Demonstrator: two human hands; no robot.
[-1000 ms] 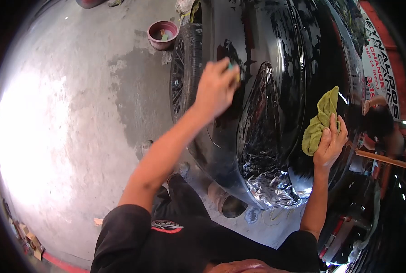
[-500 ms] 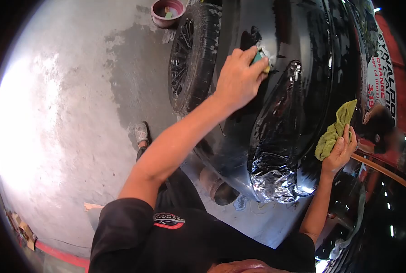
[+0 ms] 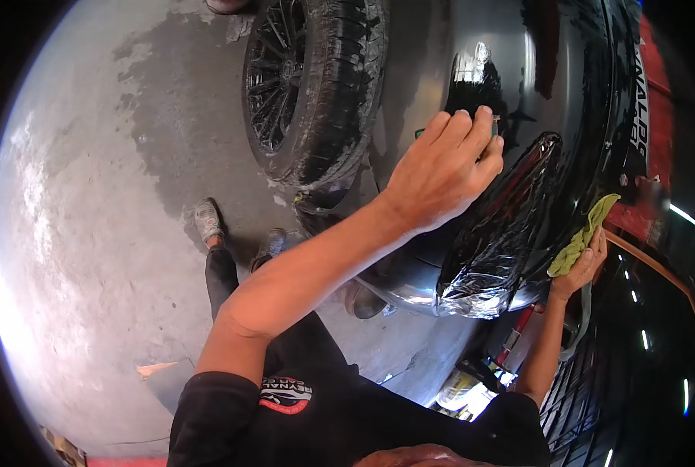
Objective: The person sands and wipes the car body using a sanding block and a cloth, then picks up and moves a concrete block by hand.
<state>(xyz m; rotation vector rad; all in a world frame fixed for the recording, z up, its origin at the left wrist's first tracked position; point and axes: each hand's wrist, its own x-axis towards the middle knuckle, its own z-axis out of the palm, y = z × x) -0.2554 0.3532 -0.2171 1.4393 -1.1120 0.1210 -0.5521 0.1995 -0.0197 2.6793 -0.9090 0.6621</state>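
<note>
My left hand (image 3: 456,156) is closed around a small sponge and rests on the black car body panel (image 3: 433,54). Only slim green edges of the sponge (image 3: 420,133) show past my fingers. Just to the right of that hand, a dark lamp area covered in crinkled clear film (image 3: 503,226) runs down the car's corner. On the far side of the lamp, my right hand (image 3: 585,268) keeps a folded yellow-green cloth (image 3: 585,237) against the bodywork, its fingers laid along the cloth.
A wet, dirty tire (image 3: 347,93) with a black spoked rim stands at the upper left. Below the bumper is an exhaust pipe (image 3: 363,301). A person's shoe (image 3: 208,220) is on the concrete floor (image 3: 106,272). A red sign (image 3: 655,101) stands at the right.
My view has shifted closer to the wheel and bumper. My left hand has turned over the sponge, hiding more of it. My right hand still has the cloth on the car.
</note>
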